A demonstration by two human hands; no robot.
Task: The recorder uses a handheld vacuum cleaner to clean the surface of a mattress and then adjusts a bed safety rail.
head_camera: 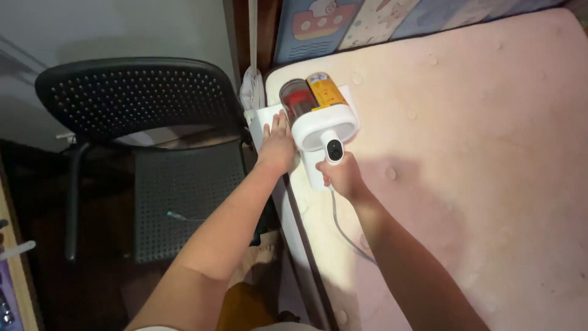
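At the left edge of the pale pink tufted mattress (478, 159), up toward eleven o'clock from the middle of the view, sits a white handheld mattress vacuum with a clear dust cup showing red inside and a yellow-orange top panel (318, 107), its body resting flat on the fabric near the corner. The right hand (343, 176) is closed around the vacuum's white handle just at six o'clock of the round grey button, fingers wrapped tight. The left hand (278, 146) lies open and flat, fingers together and pointing to twelve o'clock, pressed on the mattress edge and touching the vacuum's left flank. A thin grey power cord (343, 230) trails from the handle toward five o'clock across the mattress. The work looks to be at the cleaning pass along the bed's border, with the machine parked at the corner; a further stroke would call for a steady pull or push along the seam while the flat hand braces the edge, and for keeping the cord out from under the head. Off at nine o'clock stands a black perforated plastic chair (165, 141), well apart from the hands, and a patterned fabric with a boat picture (343, 21) lines the mattress at twelve o'clock
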